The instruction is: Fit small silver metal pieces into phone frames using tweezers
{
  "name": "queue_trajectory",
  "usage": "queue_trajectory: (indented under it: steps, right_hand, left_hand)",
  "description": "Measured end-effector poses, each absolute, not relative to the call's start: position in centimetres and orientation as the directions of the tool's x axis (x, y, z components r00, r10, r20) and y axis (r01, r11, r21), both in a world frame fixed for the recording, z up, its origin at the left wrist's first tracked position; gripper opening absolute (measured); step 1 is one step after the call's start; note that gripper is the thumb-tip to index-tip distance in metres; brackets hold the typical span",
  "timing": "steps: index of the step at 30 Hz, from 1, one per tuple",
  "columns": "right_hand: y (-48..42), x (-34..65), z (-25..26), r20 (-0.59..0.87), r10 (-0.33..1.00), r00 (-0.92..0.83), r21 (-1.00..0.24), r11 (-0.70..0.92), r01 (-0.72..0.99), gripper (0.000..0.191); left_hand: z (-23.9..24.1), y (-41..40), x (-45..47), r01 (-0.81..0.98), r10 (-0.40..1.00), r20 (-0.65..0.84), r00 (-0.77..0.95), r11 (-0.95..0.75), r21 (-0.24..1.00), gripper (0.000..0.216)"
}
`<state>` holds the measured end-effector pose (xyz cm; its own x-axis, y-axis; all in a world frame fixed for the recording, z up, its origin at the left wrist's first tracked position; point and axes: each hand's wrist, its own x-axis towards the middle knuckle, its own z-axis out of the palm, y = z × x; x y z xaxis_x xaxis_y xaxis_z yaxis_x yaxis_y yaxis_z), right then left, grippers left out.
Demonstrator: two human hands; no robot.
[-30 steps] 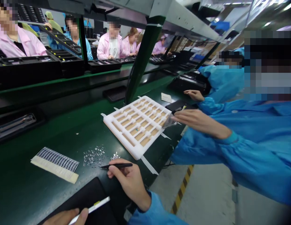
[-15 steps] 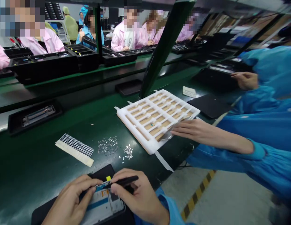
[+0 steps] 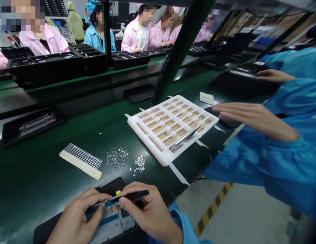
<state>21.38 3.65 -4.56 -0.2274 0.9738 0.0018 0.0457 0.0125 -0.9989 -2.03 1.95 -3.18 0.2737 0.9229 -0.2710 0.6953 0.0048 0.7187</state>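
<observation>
My left hand is closed, thumb and index finger pinching the upper edge of an opened phone frame. The frame is silvery, with blue strips and an orange flex piece, and lies in a black tray. Between the thumb and fingers of my right hand are black tweezers, held nearly level. Their tips reach the frame's upper edge, near my left fingertips and a yellow tab. The exact contact at the tips is too small to make out.
Small metal pieces lie scattered beyond the tray, beside a strip of thin pieces. A white slotted foam tray holds one tilted metal frame. A co-worker's hand is at right. A green post rises behind.
The co-worker's hand has left the foam tray and moved right, leaving a metal frame tilted there. My hands have barely moved, still at the phone frame's upper edge.
</observation>
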Motion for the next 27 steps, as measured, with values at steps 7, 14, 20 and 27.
queue_trajectory:
  steps: [7, 14, 20, 27]
  right_hand:
    - [3.6, 21.5, -4.5, 0.026, 0.977, -0.212, -0.998, 0.036, 0.047, 0.008]
    - [3.6, 21.3, -4.4, 0.051, 0.980, -0.193, -0.997, 0.059, 0.039, 0.007]
    - [3.4, 21.2, -4.6, 0.151, 0.973, -0.173, -0.986, 0.162, 0.050, 0.007]
    - [3.2, 21.2, -4.8, 0.235, 0.957, -0.168, -0.968, 0.247, 0.050, 0.008]
  left_hand:
    - [-4.0, 1.7, -2.2, 0.698, 0.934, -0.260, 0.245, 0.016, 0.716, 0.030]
    - [-4.4, 1.7, -2.4, 0.698, 0.947, -0.215, 0.237, -0.013, 0.716, 0.027]
    - [-4.4, 1.3, -1.5, 0.683, 0.974, -0.157, 0.166, 0.001, 0.730, 0.024]
    - [-4.4, 0.9, -0.9, 0.671, 0.985, -0.151, 0.087, 0.055, 0.740, 0.026]
